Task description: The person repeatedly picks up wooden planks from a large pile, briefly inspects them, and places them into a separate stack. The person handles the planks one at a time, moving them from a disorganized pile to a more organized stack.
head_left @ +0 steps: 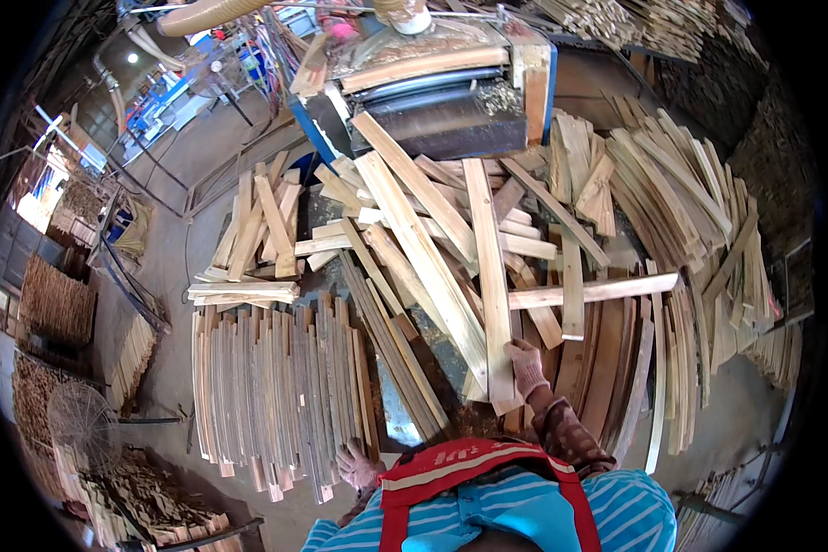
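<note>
My right hand (528, 366), in a pale knit glove, is closed on the near end of a long light wooden plank (488, 267). The plank points away from me across a loose heap of boards. Just left of it, a second pale plank (421, 262) lies slanted, its near end close to the held one. My left hand (359, 465), gloved too, is low by my apron, fingers apart. It is beside the near ends of a row of stacked wooden strips (276, 386); whether it touches them I cannot tell.
Beyond the heap stands a planer-like machine (432, 101) with a roller and blue sides. More boards (672, 193) are piled at the right, and a small stack (258, 221) sits far left. A caged fan (83, 414) and bundled wood (57, 299) stand at the left.
</note>
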`<state>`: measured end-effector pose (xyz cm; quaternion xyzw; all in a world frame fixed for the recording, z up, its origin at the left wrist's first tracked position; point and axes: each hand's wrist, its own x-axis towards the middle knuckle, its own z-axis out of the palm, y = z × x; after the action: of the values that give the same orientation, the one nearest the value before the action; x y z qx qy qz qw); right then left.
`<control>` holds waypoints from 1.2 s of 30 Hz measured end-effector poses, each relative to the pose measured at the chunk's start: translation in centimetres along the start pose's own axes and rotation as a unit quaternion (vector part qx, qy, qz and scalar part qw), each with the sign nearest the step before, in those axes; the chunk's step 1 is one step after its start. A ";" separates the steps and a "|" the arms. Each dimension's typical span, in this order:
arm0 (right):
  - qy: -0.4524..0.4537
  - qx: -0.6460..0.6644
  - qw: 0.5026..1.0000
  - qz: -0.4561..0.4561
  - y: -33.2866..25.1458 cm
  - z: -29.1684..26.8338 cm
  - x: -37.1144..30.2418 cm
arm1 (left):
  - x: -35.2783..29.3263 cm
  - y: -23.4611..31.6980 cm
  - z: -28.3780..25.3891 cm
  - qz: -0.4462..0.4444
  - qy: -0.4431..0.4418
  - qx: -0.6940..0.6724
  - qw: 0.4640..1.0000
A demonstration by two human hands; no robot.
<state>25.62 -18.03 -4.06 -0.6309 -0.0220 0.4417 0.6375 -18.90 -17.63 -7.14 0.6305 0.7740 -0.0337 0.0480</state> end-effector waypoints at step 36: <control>0.152 -0.155 0.969 -0.119 -1.4 -0.9 -4.4 | 5.6 3.3 -2.3 0.199 -0.038 0.044 0.978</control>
<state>24.26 -21.08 -0.74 -0.7743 -0.0682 0.2528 0.5761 -16.89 -11.28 -5.48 0.7719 0.6281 -0.0815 0.0548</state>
